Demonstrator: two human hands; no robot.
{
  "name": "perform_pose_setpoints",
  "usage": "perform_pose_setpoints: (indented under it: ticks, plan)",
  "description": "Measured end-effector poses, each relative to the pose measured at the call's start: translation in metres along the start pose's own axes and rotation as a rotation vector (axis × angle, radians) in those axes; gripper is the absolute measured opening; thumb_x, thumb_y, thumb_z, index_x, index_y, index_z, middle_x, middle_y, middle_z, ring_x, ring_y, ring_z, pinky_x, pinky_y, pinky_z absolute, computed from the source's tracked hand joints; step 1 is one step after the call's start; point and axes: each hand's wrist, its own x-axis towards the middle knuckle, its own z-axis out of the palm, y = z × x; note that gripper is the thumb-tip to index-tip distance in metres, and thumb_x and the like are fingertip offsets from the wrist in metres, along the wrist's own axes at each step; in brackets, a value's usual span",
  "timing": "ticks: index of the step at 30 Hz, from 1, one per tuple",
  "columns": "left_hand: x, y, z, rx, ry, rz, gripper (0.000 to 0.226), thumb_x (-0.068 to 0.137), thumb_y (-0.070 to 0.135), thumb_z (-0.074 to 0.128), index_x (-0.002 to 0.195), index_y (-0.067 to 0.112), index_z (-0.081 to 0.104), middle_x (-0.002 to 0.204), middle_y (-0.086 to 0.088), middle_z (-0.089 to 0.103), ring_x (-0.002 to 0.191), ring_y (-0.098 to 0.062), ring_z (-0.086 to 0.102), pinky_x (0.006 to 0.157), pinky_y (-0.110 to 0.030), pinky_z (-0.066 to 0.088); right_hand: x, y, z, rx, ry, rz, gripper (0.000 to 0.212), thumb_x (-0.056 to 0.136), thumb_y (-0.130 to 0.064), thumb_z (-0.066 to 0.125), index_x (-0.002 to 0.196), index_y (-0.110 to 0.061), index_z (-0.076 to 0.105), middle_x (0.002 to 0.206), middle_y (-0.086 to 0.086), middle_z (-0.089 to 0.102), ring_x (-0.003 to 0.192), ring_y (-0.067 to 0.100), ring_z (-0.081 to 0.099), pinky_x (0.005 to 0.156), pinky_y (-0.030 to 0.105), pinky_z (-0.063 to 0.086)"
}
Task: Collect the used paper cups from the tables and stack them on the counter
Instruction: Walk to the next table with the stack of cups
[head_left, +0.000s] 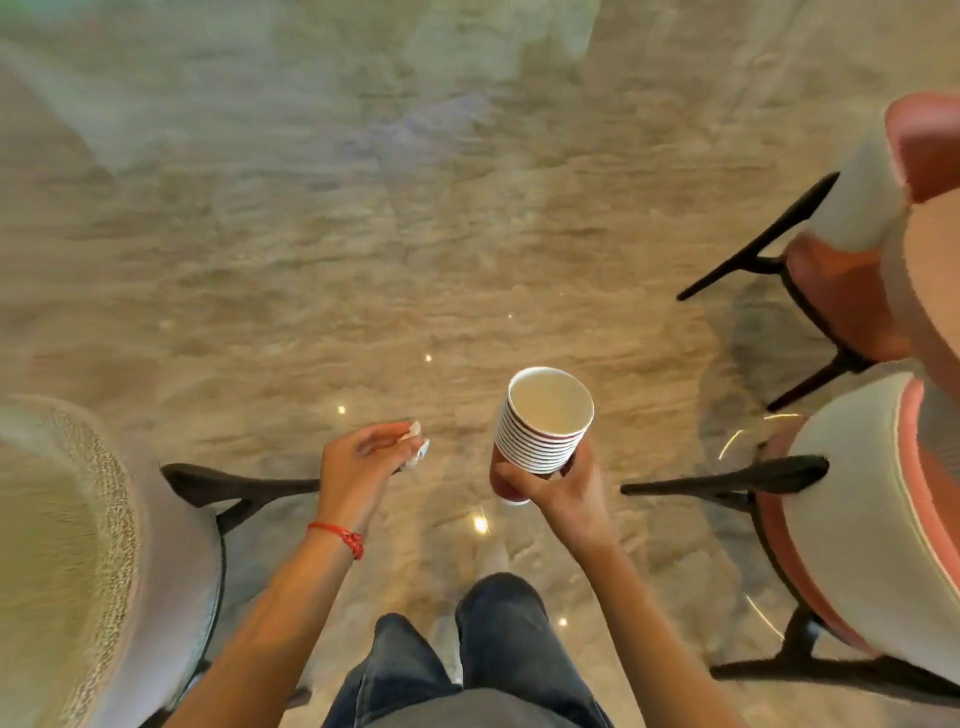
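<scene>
Head view: a marble floor (363, 234) is seen from above, with chairs (857, 519) to both sides.
Cups: a nested stack of paper cups (543, 423) is held upright, mouth up, well above the floor.
Right hand: the right hand (553, 486) is wrapped round the stack's lower part.
Left hand: a crumpled white scrap (415, 447) is pinched in the left hand (363, 457).
Key relation: the stack's long axis is near vertical, tilted slightly; no worktop is in view.
Judgement: carrying to the counter is probably under way.

floor (363, 234): glossy beige marble | pink-white chairs (852, 525): right, black legs | grey chair (78, 545): left
</scene>
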Motion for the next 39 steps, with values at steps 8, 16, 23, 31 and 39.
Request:
perform_pose_setpoints:
  ticks: [8,16,23,31,39]
  plan:
    - [0.119,0.066,0.027,-0.086,0.181,-0.011,0.015,0.073,0.001,0.074,0.087,0.004,0.071,0.068,-0.002,0.069,0.061,-0.004,0.066,0.06,-0.012,0.053,0.172,-0.055,0.028,-0.032,-0.164,-0.078,0.068,0.063,-0.01,0.085,0.12,-0.01,0.05,0.102,-0.007,0.064,0.087,-0.012,0.06,0.066,0.006,0.047]
    - [0.219,0.123,0.006,-0.111,0.329,0.009,0.017,0.074,0.0,0.073,0.088,0.009,0.07,0.081,-0.004,0.07,0.062,0.002,0.065,0.058,-0.011,0.052,0.311,-0.122,0.094,-0.079,-0.314,-0.126,0.07,0.062,-0.014,0.087,0.12,-0.016,0.049,0.101,-0.014,0.063,0.087,-0.012,0.06,0.066,0.005,0.046]
    - [0.335,0.158,-0.046,-0.171,0.418,0.007,0.017,0.073,0.0,0.073,0.082,0.013,0.071,0.077,-0.004,0.069,0.061,0.002,0.065,0.056,-0.012,0.052,0.408,-0.161,0.197,-0.089,-0.412,-0.146,0.07,0.063,-0.014,0.086,0.122,-0.019,0.048,0.103,-0.016,0.063,0.089,-0.013,0.06,0.067,0.005,0.046]
    - [0.463,0.219,-0.137,-0.184,0.528,0.023,0.017,0.071,0.003,0.076,0.082,0.016,0.072,0.071,0.002,0.07,0.061,0.0,0.066,0.058,-0.012,0.053,0.504,-0.229,0.328,-0.113,-0.493,-0.223,0.066,0.064,-0.012,0.085,0.12,-0.014,0.051,0.102,-0.008,0.065,0.089,-0.007,0.062,0.069,0.009,0.048]
    - [0.538,0.255,-0.195,-0.241,0.647,0.025,0.017,0.071,0.005,0.076,0.08,0.018,0.072,0.075,0.002,0.071,0.064,0.001,0.066,0.059,-0.012,0.053,0.575,-0.279,0.426,-0.139,-0.627,-0.233,0.066,0.062,-0.016,0.086,0.113,-0.032,0.048,0.102,-0.021,0.06,0.091,-0.016,0.057,0.068,0.003,0.046]
